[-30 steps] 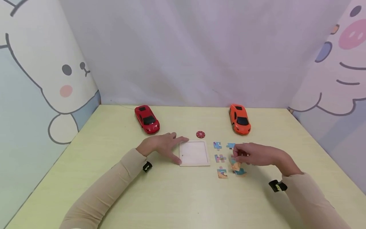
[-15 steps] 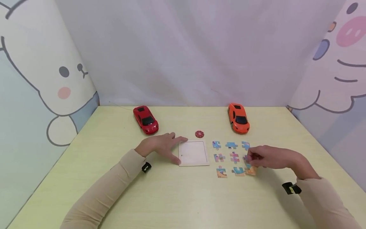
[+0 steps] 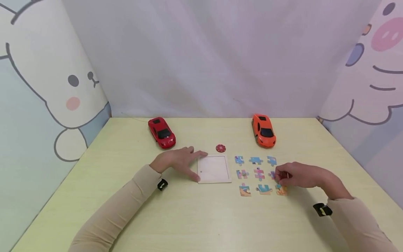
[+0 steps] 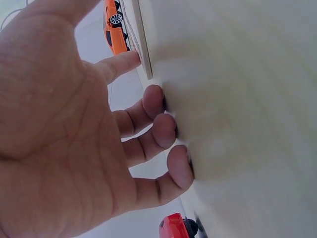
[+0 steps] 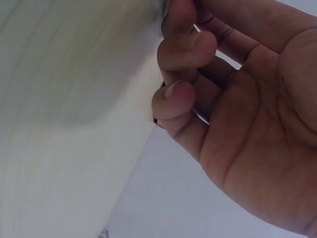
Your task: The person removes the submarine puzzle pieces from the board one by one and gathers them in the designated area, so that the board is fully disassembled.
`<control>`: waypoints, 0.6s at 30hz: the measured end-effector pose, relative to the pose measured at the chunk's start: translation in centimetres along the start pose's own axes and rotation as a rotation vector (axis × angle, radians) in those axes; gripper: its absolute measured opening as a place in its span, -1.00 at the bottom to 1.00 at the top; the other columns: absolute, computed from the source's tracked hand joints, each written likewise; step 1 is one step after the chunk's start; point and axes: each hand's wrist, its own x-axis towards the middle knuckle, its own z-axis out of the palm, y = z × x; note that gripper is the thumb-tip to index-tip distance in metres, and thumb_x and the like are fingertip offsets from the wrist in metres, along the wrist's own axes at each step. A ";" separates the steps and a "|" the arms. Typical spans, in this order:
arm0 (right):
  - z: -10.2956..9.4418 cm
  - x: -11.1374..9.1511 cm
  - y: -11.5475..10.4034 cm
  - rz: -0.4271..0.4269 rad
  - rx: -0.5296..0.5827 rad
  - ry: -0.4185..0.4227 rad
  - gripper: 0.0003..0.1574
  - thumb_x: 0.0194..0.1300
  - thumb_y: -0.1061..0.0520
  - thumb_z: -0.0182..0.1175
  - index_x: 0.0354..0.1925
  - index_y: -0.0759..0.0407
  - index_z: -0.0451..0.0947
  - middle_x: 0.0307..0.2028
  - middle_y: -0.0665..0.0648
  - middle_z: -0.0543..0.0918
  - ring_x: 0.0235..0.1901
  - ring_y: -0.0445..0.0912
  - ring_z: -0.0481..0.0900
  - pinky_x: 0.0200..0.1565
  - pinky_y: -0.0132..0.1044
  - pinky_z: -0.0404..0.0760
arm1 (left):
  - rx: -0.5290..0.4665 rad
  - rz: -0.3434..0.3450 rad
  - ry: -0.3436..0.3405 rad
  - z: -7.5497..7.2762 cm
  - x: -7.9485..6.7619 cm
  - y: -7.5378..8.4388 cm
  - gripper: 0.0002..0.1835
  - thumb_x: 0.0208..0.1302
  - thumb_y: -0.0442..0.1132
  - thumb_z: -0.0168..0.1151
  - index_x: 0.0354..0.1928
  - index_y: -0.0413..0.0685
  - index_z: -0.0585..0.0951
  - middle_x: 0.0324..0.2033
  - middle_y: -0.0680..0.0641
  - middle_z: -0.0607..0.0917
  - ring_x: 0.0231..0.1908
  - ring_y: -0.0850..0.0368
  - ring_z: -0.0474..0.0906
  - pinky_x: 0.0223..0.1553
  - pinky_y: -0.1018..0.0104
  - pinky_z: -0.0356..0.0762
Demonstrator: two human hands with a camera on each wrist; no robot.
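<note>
My left hand (image 3: 181, 161) spreads thumb and index finger along the left side of a square white puzzle tray (image 3: 214, 169), touching its corners. In the left wrist view the other fingers (image 4: 163, 131) bend toward the table. To the tray's right, several jigsaw pieces (image 3: 259, 174) lie in three rows. At the right end of the middle row my right hand (image 3: 297, 174) pinches a pink-and-blue puzzle piece (image 3: 271, 175), partly covered by its fingertips. An orange puzzle piece (image 3: 281, 190) lies just below these fingertips. In the right wrist view the fingers (image 5: 185, 52) are curled, their tips near the top.
A red toy car (image 3: 162, 133) stands at the back left, an orange toy car (image 3: 263, 131) at the back right. A red round chip (image 3: 220, 148) lies behind the tray. A pale curtain (image 3: 201, 59) hangs behind the table (image 3: 201, 217).
My right hand has moved right, bringing the orange piece from over the bottom-middle piece to the bottom row's right end, then shifted slightly up from it. The left hand stays put.
</note>
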 end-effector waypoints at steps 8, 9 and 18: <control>0.3 0.3 0.0 0.004 0.019 0.017 -0.89 0.40 0.10 0.25 -0.27 0.02 0.49 -0.42 -0.05 0.47 -0.42 -0.18 0.39 -0.39 -0.35 0.34 | -0.017 -0.001 0.003 0.1 0.1 -0.2 0.03 0.08 0.34 0.39 0.54 0.27 0.15 0.11 -0.10 0.44 0.10 0.01 0.40 0.11 0.05 0.43; 0.3 0.3 0.0 0.000 0.021 0.021 -0.89 0.40 0.09 0.25 -0.25 0.02 0.49 -0.41 -0.04 0.48 -0.41 -0.17 0.40 -0.39 -0.34 0.35 | -0.031 0.004 -0.001 0.1 0.0 -0.3 0.03 0.09 0.34 0.39 0.54 0.26 0.15 0.12 -0.10 0.44 0.10 0.01 0.40 0.11 0.05 0.43; -0.1 0.9 -0.6 -0.028 -0.023 0.064 -0.87 0.41 0.00 0.25 -0.17 0.00 0.54 -0.44 -0.02 0.51 -0.44 -0.19 0.43 -0.40 -0.31 0.41 | -0.149 0.008 0.009 -0.8 -2.6 -2.8 -0.10 0.27 0.25 0.27 0.54 0.19 0.14 0.05 -0.08 0.46 0.00 0.09 0.46 -0.03 0.12 0.48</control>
